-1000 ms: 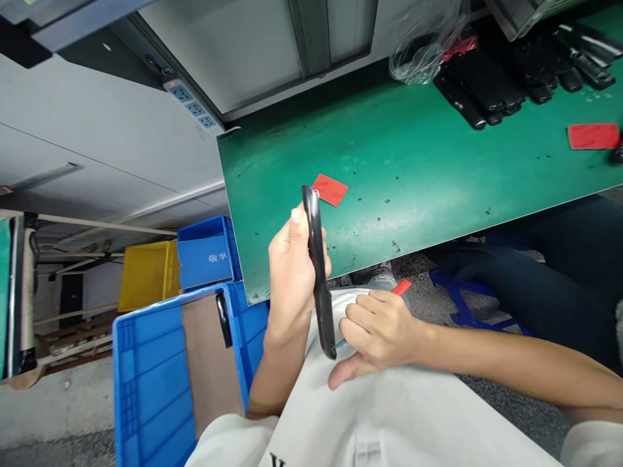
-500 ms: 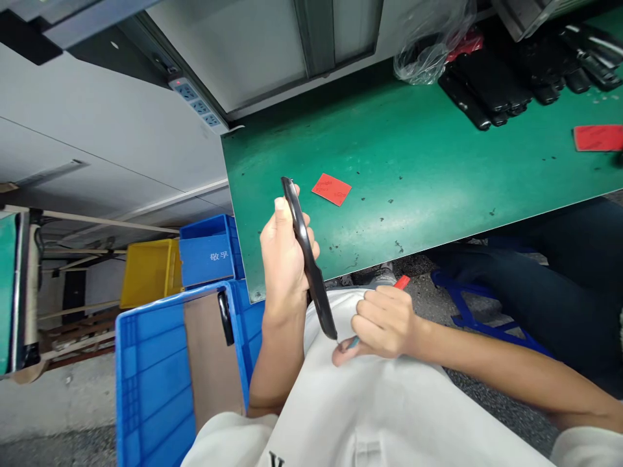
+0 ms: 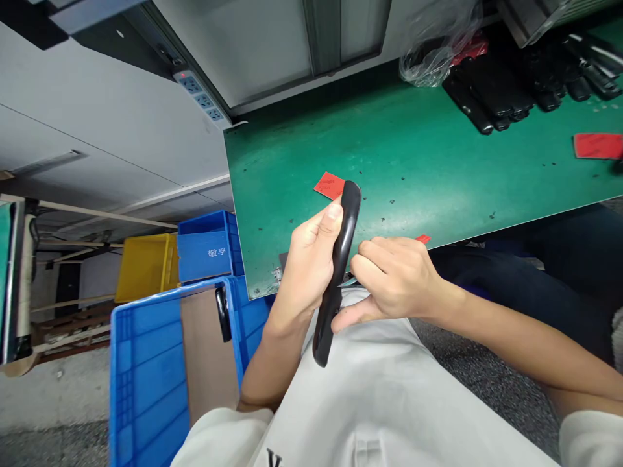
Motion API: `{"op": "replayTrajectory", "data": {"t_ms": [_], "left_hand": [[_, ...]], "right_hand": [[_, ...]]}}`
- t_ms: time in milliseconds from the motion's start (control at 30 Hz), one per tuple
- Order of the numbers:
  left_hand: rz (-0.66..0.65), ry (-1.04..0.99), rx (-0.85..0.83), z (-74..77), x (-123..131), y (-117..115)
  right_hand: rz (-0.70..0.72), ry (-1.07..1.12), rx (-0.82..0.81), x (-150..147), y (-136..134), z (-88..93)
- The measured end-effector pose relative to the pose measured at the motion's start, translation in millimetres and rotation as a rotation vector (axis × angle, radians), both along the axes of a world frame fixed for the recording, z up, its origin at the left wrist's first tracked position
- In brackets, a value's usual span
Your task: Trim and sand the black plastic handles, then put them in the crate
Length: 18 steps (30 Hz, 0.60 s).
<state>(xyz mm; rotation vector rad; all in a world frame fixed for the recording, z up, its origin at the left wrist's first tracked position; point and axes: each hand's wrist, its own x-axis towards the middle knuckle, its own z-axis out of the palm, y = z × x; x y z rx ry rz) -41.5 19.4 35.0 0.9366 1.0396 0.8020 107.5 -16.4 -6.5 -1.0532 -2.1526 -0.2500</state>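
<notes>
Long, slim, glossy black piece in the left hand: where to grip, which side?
Probably the upper half of the long, slim, glossy black piece, from its left: the narrow body suits a thumb-and-finger wrap, and the bare left hand grips there. Avoid the right: the bare right hand has its thumb at or near the lower half.

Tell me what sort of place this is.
Probably a factory workshop: a green workbench holds a cluster of similar black parts, and a big blue bin stands beside it.
</notes>
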Motion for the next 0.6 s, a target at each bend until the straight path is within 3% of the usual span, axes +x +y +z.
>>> {"op": "replayTrajectory", "data": {"t_ms": [600], "left_hand": [[0.034, 0.035, -0.017, -4.3, 13.8, 1.3]], "right_hand": [[0.013, 0.015, 0.099, 7.8, 0.2, -13.0]]}}
